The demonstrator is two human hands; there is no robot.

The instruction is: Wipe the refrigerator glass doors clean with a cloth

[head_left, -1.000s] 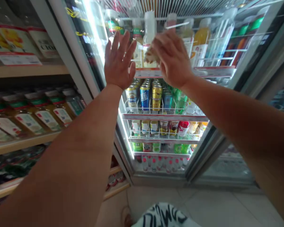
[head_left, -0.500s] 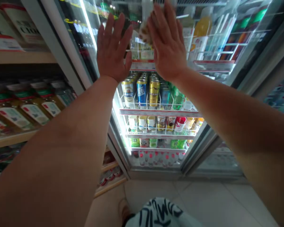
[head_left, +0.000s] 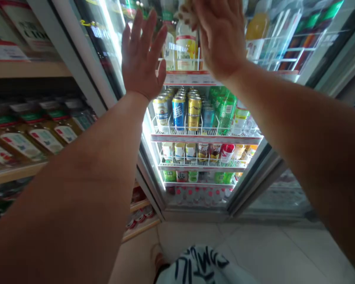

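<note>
My left hand (head_left: 140, 63) rests on the glass door (head_left: 106, 35) of a lit drinks cooler, its fingers spread and nothing in it. To its right, at the top of the view, my right hand (head_left: 221, 43) presses a crumpled beige cloth (head_left: 188, 15) to the same glass. Only the cloth's left edge shows; the palm and the top of the frame hide the rest. Behind the glass, between the two hands, stands a bottle with a yellow label (head_left: 185, 47).
Cooler shelves hold cans (head_left: 194, 112), green bottles (head_left: 225, 112) and other drinks. A wooden shelf (head_left: 20, 171) with amber bottles (head_left: 41, 132) borders the door on the left. A metal frame (head_left: 251, 179) runs along the right, above the tiled floor (head_left: 269, 248).
My right hand has slid up and to the right across the glass with the cloth. My left hand has stayed nearly in place.
</note>
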